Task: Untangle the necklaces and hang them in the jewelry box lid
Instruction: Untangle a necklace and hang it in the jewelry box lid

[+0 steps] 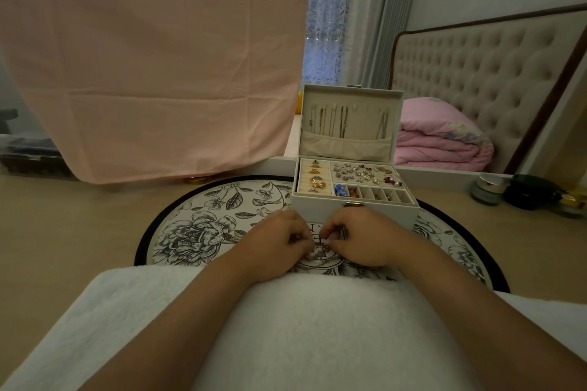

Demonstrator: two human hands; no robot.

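A white jewelry box (354,211) stands open on a round floral mat (203,225). Its upright lid (351,124) has several thin chains hanging from hooks above a fabric pocket. The tray holds rings, earrings and small charms. Just in front of the box, a tangle of thin necklaces (320,252) lies on the mat between my hands. My left hand (276,243) and my right hand (362,236) face each other with curled fingers, both pinching the chains. Most of the tangle is hidden under my fingers.
A white fluffy towel (301,327) covers my lap below my forearms. A pink cloth (152,57) hangs at the left. Small jars (521,190) sit at the right of the tabletop. A mirror behind shows a pink folded quilt (441,136) and a tufted headboard.
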